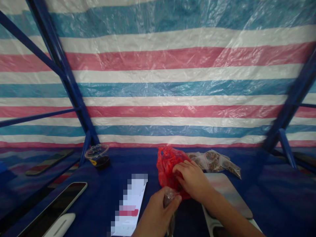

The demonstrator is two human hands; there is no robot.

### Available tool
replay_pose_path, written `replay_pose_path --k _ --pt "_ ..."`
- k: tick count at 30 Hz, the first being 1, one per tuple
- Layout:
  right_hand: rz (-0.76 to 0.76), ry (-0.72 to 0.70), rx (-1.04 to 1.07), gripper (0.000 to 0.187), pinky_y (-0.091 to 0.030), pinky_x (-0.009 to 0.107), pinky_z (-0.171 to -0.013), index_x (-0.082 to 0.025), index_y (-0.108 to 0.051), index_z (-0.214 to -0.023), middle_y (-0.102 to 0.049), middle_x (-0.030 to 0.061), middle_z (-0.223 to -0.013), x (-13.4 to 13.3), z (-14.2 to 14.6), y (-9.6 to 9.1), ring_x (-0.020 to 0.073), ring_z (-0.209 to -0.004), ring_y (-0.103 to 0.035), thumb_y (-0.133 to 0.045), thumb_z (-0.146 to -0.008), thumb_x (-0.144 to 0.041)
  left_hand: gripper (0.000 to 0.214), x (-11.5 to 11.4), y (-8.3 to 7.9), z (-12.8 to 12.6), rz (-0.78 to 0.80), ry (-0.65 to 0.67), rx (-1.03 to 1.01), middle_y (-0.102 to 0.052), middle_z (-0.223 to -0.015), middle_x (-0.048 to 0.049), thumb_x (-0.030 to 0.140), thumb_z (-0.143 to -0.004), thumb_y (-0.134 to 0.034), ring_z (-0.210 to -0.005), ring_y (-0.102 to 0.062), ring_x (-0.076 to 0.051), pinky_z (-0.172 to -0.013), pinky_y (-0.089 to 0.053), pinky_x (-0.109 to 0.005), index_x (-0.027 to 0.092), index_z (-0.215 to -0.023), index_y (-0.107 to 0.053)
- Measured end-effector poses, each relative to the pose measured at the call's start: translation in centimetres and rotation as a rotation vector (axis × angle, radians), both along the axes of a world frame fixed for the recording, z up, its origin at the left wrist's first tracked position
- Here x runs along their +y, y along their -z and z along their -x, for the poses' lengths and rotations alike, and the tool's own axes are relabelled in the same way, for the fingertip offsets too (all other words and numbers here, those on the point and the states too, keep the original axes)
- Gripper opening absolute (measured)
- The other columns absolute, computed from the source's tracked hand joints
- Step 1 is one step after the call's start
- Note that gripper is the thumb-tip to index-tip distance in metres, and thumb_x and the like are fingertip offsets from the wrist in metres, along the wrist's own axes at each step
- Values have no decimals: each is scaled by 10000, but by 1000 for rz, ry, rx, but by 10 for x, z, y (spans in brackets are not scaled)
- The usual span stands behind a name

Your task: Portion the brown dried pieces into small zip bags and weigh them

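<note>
A red plastic bag (166, 166) stands on the blue table (271, 197) near its middle. My right hand (191, 179) rests on the bag's right side with its fingers curled into the plastic. Just below the bag, my left hand (156, 215) pinches a small clear packet (169, 197) with something dark inside. The two hands nearly touch in front of the bag.
Several clear packets of brown bits (214, 161) lie behind the bag. A small scale (228, 194) sits under my right forearm. A phone (132, 205) lies left of my hands, another phone (53, 209) and a white device (59, 225) further left, a lidded cup (98, 156) at the back.
</note>
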State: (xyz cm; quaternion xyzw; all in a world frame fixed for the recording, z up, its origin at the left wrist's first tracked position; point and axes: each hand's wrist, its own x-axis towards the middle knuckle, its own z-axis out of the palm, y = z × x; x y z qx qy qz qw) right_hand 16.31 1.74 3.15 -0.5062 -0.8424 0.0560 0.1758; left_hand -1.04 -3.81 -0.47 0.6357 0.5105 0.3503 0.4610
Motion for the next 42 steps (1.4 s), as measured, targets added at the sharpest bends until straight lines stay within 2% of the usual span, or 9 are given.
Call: replay_pose_path --k 8,12,15,18,21,24,29,34,42 --pt "-26 61 80 153 -434 414 -1005 -214 -752 -1027 -811 56 -1064 5 -7 2 269 -1076 -691 -638 -942 -158 551 -11 -7 3 138 106 -16 -763 -1042 -69 688 -890 -670 -962 -685 -241 -848 -516 -304 211 -1153 -748" --pt "-91 -24 169 224 -441 418 -1047 -221 -785 -984 -816 60 -1080 4 -14 -1 250 -1078 -701 -565 -1013 -191 413 -16 -22 -1 86 161 -3 -758 -980 -43 574 -901 -676 -922 -671 -240 -793 -492 -288 234 -1122 -757" --pt "-190 75 342 278 -494 407 -984 -215 -785 -1030 -818 81 -1080 2 -30 -14 250 -1033 -723 -508 -1045 -223 271 -16 -30 -3 41 176 0 -701 -882 -10 436 -910 -676 -811 -614 -191 -706 -437 -256 225 -1072 -726" --pt "-175 151 477 257 -542 387 -900 -226 -774 -1088 -823 79 -1069 -3 -44 -23 246 -968 -744 -524 -1038 -260 196 -16 -29 -5 22 237 37 -651 -808 22 341 -876 -698 -700 -549 -149 -635 -377 -241 218 -1028 -702" --pt "-101 0 316 233 -522 402 -993 -255 -793 -1038 -819 57 -1099 -14 -46 -22 247 -1057 -738 -571 -999 -196 173 -16 -18 -7 -17 229 67 -651 -787 25 323 -851 -706 -674 -531 -144 -626 -364 -244 215 -985 -692" --pt "-5 -76 95 285 -500 433 -1050 -264 -812 -1037 -820 56 -1122 -23 -41 -15 259 -1092 -740 -557 -990 -146 208 -15 -4 -9 11 187 76 -630 -760 21 359 -828 -704 -657 -510 -152 -613 -358 -253 212 -974 -688" --pt "32 25 19 385 -511 477 -1078 -217 -685 -1395 -733 140 -1377 -14 -25 -8 312 -1239 -701 -526 -1045 -239 291 -15 -2 -8 68 194 57 -537 -722 37 441 -845 -648 -613 -421 -139 -603 -336 -266 191 -993 -664" --pt "54 2 -77 289 -528 474 -1020 -210 -731 -1248 -736 134 -1303 6 -6 -2 334 -1154 -717 -670 -973 -273 434 -13 1 -15 176 256 -39 -502 -722 44 573 -806 -703 -629 -416 -130 -625 -342 -275 183 -984 -638" --pt "54 -51 -31 299 -378 522 -1133 -240 -753 -1245 -781 85 -1296 5 -27 -13 323 -1277 -651 -595 -992 -231 731 -11 1 -25 401 39 -309 -652 -712 -4 888 -730 -654 -641 -612 -175 -609 -443 -284 195 -963 -628"
